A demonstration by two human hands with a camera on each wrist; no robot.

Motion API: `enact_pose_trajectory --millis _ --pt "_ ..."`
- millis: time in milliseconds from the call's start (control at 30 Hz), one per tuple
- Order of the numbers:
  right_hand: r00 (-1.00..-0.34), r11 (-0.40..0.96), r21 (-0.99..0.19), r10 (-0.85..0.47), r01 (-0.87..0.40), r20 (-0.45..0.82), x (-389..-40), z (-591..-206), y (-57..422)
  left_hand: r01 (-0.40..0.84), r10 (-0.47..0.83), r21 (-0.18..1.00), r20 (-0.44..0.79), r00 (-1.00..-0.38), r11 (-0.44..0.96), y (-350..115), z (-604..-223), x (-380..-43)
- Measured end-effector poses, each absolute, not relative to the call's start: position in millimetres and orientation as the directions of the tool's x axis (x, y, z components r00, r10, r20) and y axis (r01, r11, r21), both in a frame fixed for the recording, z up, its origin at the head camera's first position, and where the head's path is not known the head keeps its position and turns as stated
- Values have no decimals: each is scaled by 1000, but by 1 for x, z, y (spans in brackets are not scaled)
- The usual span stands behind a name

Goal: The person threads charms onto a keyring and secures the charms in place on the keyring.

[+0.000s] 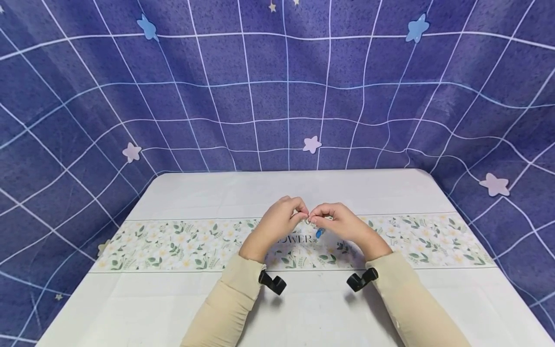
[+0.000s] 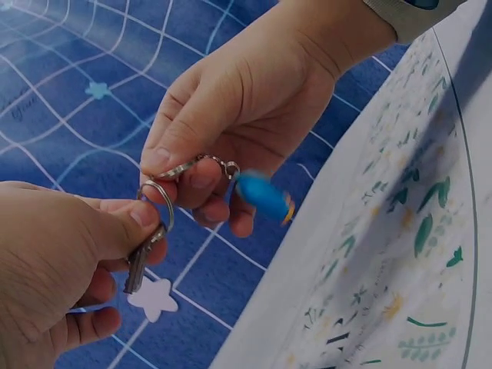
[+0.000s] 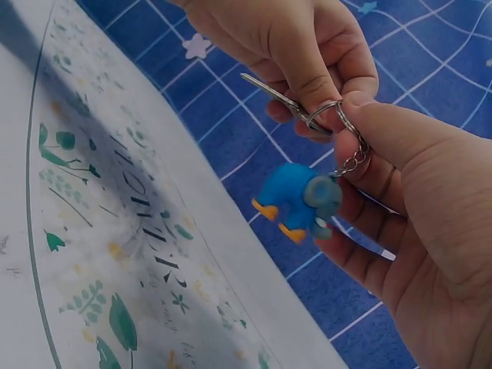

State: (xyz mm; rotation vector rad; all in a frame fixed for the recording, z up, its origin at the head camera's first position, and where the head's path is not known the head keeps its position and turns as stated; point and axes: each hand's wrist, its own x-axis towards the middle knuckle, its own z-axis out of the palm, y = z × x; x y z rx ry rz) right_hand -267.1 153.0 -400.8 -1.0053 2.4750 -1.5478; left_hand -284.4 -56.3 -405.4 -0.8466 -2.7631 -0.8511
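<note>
Above the table's middle my left hand (image 1: 277, 224) and right hand (image 1: 342, 224) meet at the fingertips. My left thumb and fingers pinch a metal key (image 2: 136, 265) at its head, beside a silver split ring (image 2: 170, 201). Between my right thumb and forefinger is the metal end of a keychain, touching or linked with that ring; I cannot tell which. From it a short chain (image 3: 355, 161) carries a blue elephant charm (image 3: 284, 188) with a grey head and orange feet. The charm dangles beside my right fingers. Fingertips partly hide where key and ring join.
Below the hands lies a white table cover (image 1: 173, 294) with a floral printed band (image 1: 173, 246) across it. A blue-purple curtain (image 1: 269, 101) with white grid lines and stars surrounds the table's back and sides. Black mounts (image 1: 273, 283) sit at both wrists.
</note>
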Motion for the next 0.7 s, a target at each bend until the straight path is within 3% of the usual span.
enact_pose_trajectory --millis 300,700 --pt "-781 303 -794 -540 -527 313 -281 -420 156 575 492 442 298 -818 688 -57 -398 -280" --pt "-752 252 -792 -558 -557 351 -280 -416 156 620 514 412 347 -785 668 -57 -392 -276"
